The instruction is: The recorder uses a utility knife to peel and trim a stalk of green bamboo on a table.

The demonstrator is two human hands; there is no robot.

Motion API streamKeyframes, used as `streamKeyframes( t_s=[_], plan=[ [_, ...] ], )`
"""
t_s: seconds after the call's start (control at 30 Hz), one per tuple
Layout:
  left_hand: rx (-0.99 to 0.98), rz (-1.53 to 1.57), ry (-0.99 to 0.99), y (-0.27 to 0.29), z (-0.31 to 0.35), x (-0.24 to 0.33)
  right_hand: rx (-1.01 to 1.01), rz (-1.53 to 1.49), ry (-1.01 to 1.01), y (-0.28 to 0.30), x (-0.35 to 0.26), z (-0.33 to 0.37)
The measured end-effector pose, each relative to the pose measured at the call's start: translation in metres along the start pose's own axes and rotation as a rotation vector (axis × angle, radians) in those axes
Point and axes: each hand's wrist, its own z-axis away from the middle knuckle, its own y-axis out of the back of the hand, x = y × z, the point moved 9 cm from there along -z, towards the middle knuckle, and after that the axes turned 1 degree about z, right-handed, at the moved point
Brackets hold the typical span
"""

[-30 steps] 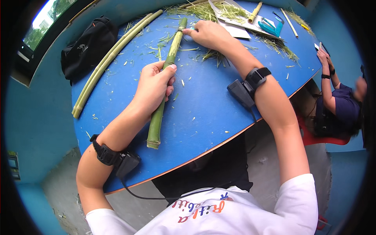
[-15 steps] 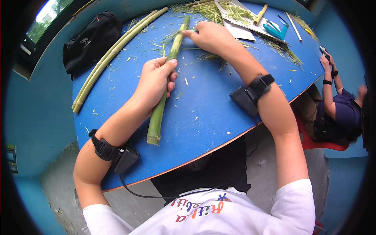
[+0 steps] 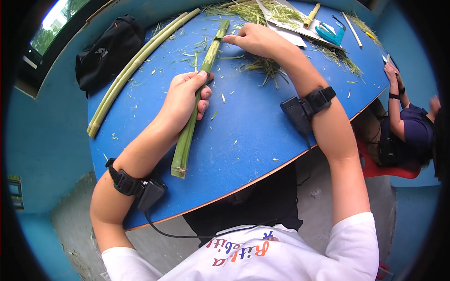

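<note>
Stalk (image 3: 186, 138), gripped in your left hand (image 3: 189, 92), has swung slightly leftward at its lower end, re-angling its pale strip (image 3: 212, 50); whether your right hand (image 3: 257, 41) holds anything, you cannot tell.

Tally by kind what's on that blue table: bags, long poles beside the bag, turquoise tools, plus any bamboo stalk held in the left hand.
Black bag: 1
Long pale-green poles: 2
Turquoise tool: 1
Green bamboo stalk in left hand: 1
Total: 5

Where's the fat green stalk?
The green stalk is left of centre in the head view, gripped in the left hand, its far end beside the right hand.
</note>
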Motion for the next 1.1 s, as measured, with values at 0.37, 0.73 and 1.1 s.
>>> streamKeyframes(
  t_s=[0.37, 0.73, 1.1],
  plan=[
    [0.012, -0.005, -0.008, -0.001, 0.004, 0.003, 0.163, 0.089, -0.088, 0.000, 0.011, -0.011],
    [-0.038, 0.083, 0.037, -0.005, 0.005, 0.001, 0.247, 0.055, -0.097, 0.001, 0.018, -0.009],
    [-0.120, 0.290, 0.085, -0.012, 0.009, 0.000, 0.125, 0.026, -0.105, 0.000, 0.018, 0.000]
  ],
)
